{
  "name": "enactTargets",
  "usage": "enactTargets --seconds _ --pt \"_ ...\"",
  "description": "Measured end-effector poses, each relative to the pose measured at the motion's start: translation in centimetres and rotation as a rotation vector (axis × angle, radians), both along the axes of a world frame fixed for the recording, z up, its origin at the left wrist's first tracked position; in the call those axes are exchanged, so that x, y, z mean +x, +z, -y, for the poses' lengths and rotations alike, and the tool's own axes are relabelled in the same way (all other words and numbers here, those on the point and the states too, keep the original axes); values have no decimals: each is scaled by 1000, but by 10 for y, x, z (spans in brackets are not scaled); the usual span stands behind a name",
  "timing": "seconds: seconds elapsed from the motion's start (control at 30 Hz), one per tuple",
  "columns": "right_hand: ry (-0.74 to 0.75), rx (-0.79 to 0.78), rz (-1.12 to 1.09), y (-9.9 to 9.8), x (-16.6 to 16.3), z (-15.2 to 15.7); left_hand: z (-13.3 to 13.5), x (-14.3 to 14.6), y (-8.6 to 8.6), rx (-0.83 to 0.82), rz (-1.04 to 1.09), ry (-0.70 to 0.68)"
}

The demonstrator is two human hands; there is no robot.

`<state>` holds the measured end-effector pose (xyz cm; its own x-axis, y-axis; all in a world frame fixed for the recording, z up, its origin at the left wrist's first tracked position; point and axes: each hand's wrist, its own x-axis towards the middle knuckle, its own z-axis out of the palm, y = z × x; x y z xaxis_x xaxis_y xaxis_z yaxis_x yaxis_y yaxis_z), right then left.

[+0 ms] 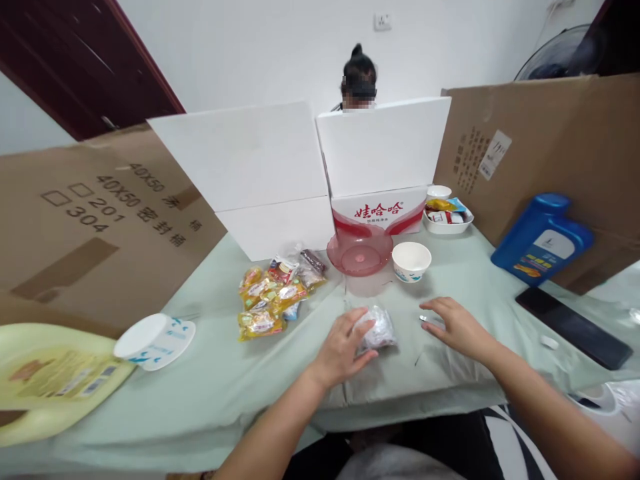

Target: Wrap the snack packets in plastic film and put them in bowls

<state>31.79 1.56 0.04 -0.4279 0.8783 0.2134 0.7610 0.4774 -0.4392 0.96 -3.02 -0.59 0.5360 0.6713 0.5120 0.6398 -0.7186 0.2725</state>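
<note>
Fingers of the left hand (339, 345) were spread in a loose curve over the left side of a clear packet (382, 328), which lay on the counter (220, 387) between both hands. On the right hand (461, 331), forefinger and thumb looked slightly parted; a shiny scrap (423, 319) showed at the thumb, but whether it was pinched I could not tell. Handling the packet well called, I judged, for a light steadying touch from the left, low on its side, without crushing it. Beyond stood a bowl (411, 263) and a pink plate (360, 255), with wrapped snacks (270, 297) to the plate's left. Behind, a white box (381, 212) read 娃哈哈 in red. The left carton (140, 247) bore "40X50 密封桶", with "201" and "304" beside unticked squares. Print on the blue bottle (543, 240), past the right hand, and on the yellow jug (55, 383) was too soft to read.
</note>
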Motion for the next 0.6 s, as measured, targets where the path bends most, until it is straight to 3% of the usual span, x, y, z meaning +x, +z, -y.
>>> enactTargets --seconds 0.13,0.3,0.43,0.53,0.6 --pt "-87 21 201 -14 18 24 -2 -8 -6 -88 178 254" --pt "-166 61 173 -20 7 24 -5 -7 -25 -308 244 243" --pt "47 112 -46 -5 -41 28 -4 -7 -28 -363 273 204" --pt "252 151 -46 3 -79 35 -2 -8 -25 -375 285 194" --pt "299 172 -11 4 -91 36 -1 -8 -23 -367 295 190"
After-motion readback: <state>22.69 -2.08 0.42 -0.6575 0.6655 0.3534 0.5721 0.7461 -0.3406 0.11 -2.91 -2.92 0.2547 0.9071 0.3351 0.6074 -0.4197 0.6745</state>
